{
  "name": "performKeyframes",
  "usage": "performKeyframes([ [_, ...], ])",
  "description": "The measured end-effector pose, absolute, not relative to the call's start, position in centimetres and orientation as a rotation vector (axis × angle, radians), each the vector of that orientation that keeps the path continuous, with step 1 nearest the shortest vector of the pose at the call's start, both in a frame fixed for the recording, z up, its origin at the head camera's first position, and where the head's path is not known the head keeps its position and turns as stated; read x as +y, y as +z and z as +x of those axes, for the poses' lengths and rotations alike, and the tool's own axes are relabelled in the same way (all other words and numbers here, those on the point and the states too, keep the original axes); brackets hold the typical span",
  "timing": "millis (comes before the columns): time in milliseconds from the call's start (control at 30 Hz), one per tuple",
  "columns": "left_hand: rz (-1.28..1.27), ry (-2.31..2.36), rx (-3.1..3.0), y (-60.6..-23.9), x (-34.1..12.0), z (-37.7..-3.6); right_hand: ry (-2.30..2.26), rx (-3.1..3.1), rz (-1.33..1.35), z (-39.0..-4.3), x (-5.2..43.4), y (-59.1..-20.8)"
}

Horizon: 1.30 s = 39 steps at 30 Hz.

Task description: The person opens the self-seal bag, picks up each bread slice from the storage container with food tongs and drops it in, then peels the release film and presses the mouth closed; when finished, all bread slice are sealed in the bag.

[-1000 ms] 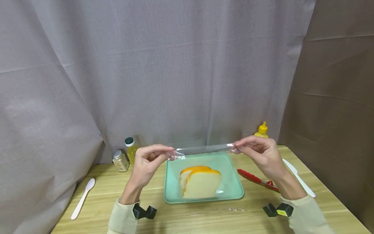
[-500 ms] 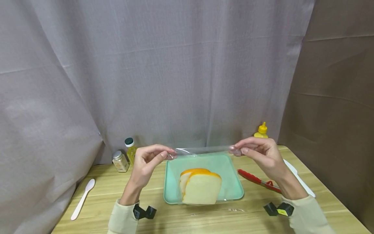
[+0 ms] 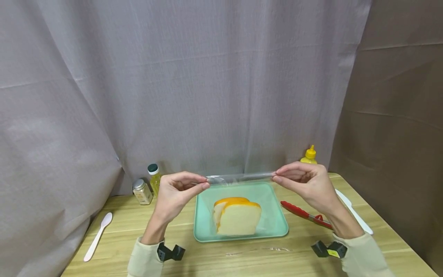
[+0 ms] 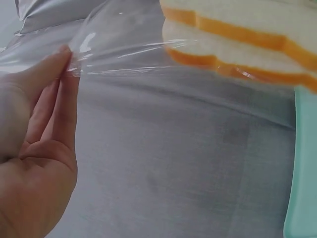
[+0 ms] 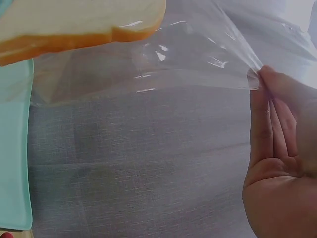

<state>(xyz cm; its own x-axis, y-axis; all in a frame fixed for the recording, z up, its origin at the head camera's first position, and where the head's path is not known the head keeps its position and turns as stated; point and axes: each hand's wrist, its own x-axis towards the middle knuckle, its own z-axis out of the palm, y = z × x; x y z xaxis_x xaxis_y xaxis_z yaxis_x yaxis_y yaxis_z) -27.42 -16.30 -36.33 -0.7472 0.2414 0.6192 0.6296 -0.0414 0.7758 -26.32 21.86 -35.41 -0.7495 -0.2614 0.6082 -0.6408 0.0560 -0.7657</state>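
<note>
A clear plastic bag (image 3: 238, 178) is stretched between my two hands, its upper edge drawn nearly straight. Two bread slices (image 3: 241, 220) with orange crusts stand overlapping inside it, above the mint-green tray (image 3: 203, 229); whether they touch the tray I cannot tell. My left hand (image 3: 177, 193) pinches the bag's left upper corner between thumb and fingers. At the opposite corner my right hand (image 3: 308, 184) pinches the film in the same way. Both wrist views show the film (image 4: 124, 54) pulled into creases at the fingertips, with the slices (image 5: 84, 25) hanging between.
At the back left stand a silver-capped shaker (image 3: 142, 192) and a dark-capped bottle (image 3: 154, 180). A white spoon (image 3: 98, 235) lies left. On the right are red-handled tongs (image 3: 297, 210), a white knife (image 3: 354, 213) and a yellow squeeze bottle (image 3: 310, 154). A grey curtain (image 3: 221, 84) hangs behind.
Half a second ago the slices sat slightly lower in the head view; they have risen back. My thumbs and fingers have shifted on the bag's edge and now pinch it tighter and straighter.
</note>
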Motion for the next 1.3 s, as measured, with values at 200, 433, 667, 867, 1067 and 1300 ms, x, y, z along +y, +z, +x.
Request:
performKeyframes([
  [200, -0.943, -1.815, -1.938, -36.0, -16.4, -27.5, 1.763, -1.964, 0.944, -26.6, 21.5, -35.5],
  [433, -0.955, -1.724, -1.948, -35.8, -17.4, -26.8, 1.725, -1.998, 0.894, -26.1, 20.5, -35.6],
  [667, -0.915, -1.490, -1.992, -34.9, -18.4, -25.4, 1.663, -2.001, 0.892, -26.1, 19.1, -35.2],
  [867, -0.965, -1.459, -1.873, -34.8, -19.7, -24.6, 1.651, -2.036, 0.869, -26.5, 17.5, -34.8],
  [1067, -0.994, -1.436, -1.700, -35.2, -21.7, -23.9, 1.709, -1.951, 0.993, -27.6, 14.5, -34.9],
  [1300, -0.927, -1.421, -1.621, -36.0, -24.7, -22.9, 1.844, -1.897, 1.105, -28.6, 10.5, -35.9],
])
